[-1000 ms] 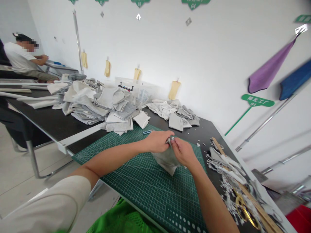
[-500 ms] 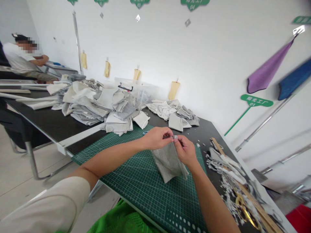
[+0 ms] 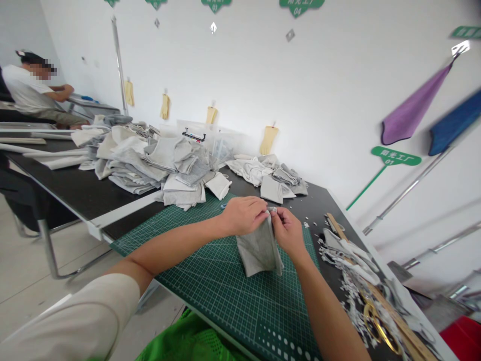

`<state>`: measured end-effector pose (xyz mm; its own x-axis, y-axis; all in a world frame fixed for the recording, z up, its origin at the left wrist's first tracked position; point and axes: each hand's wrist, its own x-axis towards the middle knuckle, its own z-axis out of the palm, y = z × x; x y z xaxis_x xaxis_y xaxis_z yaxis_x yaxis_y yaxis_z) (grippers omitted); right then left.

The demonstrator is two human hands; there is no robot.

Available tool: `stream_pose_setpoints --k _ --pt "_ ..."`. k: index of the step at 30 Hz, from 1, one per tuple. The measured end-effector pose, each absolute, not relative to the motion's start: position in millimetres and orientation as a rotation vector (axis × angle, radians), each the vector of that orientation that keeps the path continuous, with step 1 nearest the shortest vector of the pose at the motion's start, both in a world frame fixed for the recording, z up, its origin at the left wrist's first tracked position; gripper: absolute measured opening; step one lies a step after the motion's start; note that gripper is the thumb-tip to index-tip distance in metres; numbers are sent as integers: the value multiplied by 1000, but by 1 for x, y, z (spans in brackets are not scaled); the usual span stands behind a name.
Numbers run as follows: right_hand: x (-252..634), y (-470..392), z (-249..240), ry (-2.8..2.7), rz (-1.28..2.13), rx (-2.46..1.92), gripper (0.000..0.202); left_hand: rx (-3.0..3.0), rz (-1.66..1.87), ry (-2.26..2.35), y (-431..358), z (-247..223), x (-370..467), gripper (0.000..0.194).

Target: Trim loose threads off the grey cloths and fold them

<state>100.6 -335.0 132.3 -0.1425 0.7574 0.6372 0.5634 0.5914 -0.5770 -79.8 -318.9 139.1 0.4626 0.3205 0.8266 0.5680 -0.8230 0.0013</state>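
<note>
A grey piece of cloth (image 3: 259, 250), folded or sewn like a small pouch, hangs from both hands above the green cutting mat (image 3: 195, 265). My left hand (image 3: 245, 214) grips its top edge, with the fingers curled over it. Close beside, my right hand (image 3: 288, 230) pinches the same edge at its right corner between thumb and fingers. The fingertips of the two hands nearly meet, and they hide part of the cloth's top. Just behind my left hand, a small blue item (image 3: 224, 206) lies on the mat, mostly covered.
A large heap of grey and white cloth pieces (image 3: 150, 155) lies at the left back, a smaller pile (image 3: 259, 170) behind my hands. On the right are gold-handled scissors (image 3: 376, 321), a wooden ruler (image 3: 398, 316) and white scraps (image 3: 351, 301). A person (image 3: 33, 90) sits far left.
My left hand has rolled over the top edge, its fingers now covering more of it. The cloth's lower part has swung slightly left and up. My right hand keeps its pinch.
</note>
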Motion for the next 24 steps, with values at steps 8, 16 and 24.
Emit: stream_pose_setpoints --k 8,16,24 --pt "98 -341 139 -1984 344 -1027 25 -2503 -1289 -728 -319 139 -79 19" --pt "97 -348 143 -2077 398 -989 16 -2549 -1296 -741 -322 136 -77 20" --pt "104 -351 150 -2263 218 -1091 13 -2858 -1192 -794 -325 153 -85 23"
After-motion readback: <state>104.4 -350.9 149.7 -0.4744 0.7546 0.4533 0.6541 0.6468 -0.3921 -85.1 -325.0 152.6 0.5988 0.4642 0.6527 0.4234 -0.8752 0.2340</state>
